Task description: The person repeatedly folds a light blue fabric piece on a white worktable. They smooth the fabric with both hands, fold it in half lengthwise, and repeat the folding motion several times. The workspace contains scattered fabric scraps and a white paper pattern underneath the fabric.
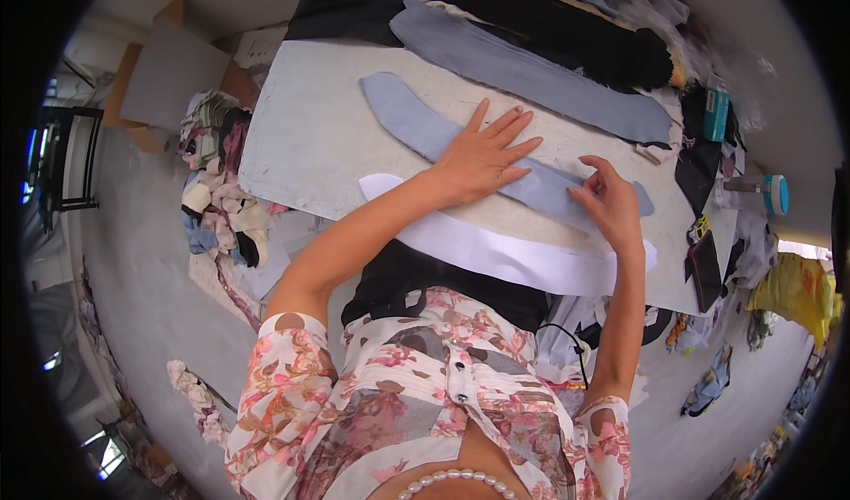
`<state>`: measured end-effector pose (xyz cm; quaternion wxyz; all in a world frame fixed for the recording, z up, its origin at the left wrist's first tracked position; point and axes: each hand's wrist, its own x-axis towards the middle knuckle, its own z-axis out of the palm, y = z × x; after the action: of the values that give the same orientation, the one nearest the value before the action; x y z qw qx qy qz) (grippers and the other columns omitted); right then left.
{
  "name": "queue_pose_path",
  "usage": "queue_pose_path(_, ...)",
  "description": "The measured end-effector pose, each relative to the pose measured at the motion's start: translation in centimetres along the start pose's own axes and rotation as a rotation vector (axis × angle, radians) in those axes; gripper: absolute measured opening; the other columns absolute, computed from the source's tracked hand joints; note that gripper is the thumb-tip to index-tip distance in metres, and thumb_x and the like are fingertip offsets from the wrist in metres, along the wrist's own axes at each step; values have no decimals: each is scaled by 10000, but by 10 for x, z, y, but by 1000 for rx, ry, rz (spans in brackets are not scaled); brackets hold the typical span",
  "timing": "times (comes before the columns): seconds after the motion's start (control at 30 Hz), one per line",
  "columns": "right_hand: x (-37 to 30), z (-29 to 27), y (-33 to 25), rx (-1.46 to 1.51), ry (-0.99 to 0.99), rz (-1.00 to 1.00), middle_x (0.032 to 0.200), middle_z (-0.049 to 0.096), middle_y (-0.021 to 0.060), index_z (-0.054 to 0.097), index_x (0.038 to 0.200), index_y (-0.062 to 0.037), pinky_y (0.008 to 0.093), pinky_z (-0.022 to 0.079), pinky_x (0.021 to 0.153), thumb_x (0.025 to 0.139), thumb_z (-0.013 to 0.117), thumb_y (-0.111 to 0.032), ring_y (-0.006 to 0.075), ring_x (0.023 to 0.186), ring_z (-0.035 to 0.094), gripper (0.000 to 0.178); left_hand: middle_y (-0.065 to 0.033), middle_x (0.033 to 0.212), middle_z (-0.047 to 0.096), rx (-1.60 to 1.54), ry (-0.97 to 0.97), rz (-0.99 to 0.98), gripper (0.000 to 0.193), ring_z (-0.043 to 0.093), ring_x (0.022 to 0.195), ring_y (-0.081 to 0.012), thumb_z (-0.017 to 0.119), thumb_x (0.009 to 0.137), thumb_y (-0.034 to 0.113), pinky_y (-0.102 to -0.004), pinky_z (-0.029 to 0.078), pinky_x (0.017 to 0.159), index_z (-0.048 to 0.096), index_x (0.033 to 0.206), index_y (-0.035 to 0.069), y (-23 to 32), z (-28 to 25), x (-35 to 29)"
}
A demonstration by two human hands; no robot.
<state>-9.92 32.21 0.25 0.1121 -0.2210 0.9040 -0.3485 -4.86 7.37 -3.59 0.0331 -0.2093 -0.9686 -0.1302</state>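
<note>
A curved grey-blue fabric strip [394, 106] lies flat across the pale tabletop. My left hand [482, 162] rests on its middle, palm down with the fingers spread. Over the strip's right part is my right hand [613, 201], its fingers loosely bent and the thumb and forefinger apart; I see nothing held between them. Nearer my body lies a curved white strip [482, 250], with my right forearm crossing above its right end. Farther back sits a larger grey-blue layered piece of cloth [531, 77], roughly parallel to the strip.
Black fabric [558, 32] covers the table's far side. At the right edge are a teal box [716, 115], a blue-lidded container [776, 195] and a dark flat phone-like object [706, 271]. Cloth scraps [226, 208] pile up left of the table [305, 128]. A cardboard box [168, 75] stands beyond.
</note>
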Motion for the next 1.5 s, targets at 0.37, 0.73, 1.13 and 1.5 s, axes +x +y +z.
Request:
queue_pose_path(0.37,-8,-12,21,-47,94,25,739,600,58,604,1188,-118,334,457,637,738,751,-87,210,668,581,474,-98,1583,204,17,-32,11,553,145,1472,-226,409,984,394,-496,22,1198,351,1485,167,-4,-6,-1)
queue_pose_path(0.73,-5,-9,18,-97,76,54,710,574,43,599,1204,-111,305,454,643,734,744,-59,175,655,550,495,-114,1578,213,-52,-7,150,610,145,1474,-231,432,970,459,-538,32,1185,333,1490,157,50,11,34)
queue_pose_path(1.13,-33,-53,72,239,183,249,772,567,2,617,1198,-78,242,440,600,744,720,-9,82,617,496,471,-108,1577,217,-64,-45,167,586,141,1474,-232,395,986,472,-511,21,1196,334,1491,181,51,18,37)
queue_pose_path(1.5,-38,-37,66,-50,340,185,771,595,26,574,1248,-110,261,468,596,777,716,-50,116,596,542,495,-101,1575,221,-24,-55,171,589,148,1472,-229,380,982,505,-508,39,1203,339,1489,209,51,16,35)
